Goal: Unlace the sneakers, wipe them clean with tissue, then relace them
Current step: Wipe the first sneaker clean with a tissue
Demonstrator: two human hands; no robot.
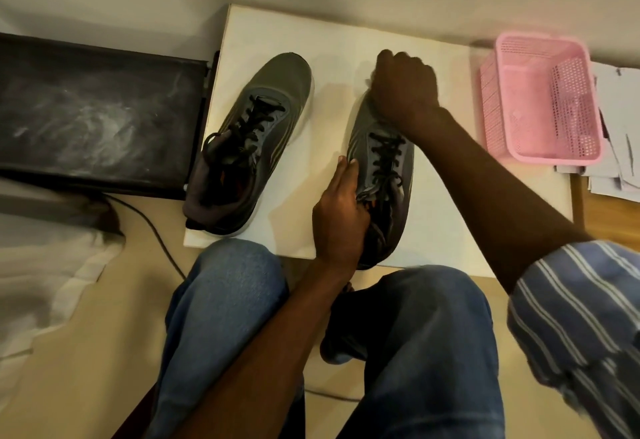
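Observation:
Two dark grey sneakers with black laces lie on a white board (311,40), toes pointing away from me. The left sneaker (252,141) lies alone, laced, with its collar open. My left hand (341,210) grips the right sneaker (388,175) at its collar and inner side, fingers stretched along the upper. My right hand (403,87) is curled over that sneaker's toe, hiding it. A small pale scrap that looks like tissue (370,79) shows at the hand's left edge. The right sneaker's laces are threaded through the eyelets.
A pink perforated basket (547,99) stands right of the board, with loose papers (620,134) beyond it. A black dusty case (93,116) lies to the left, with a dark cable (156,231) on the floor. My jeans-clad knees (235,286) sit just below the board's near edge.

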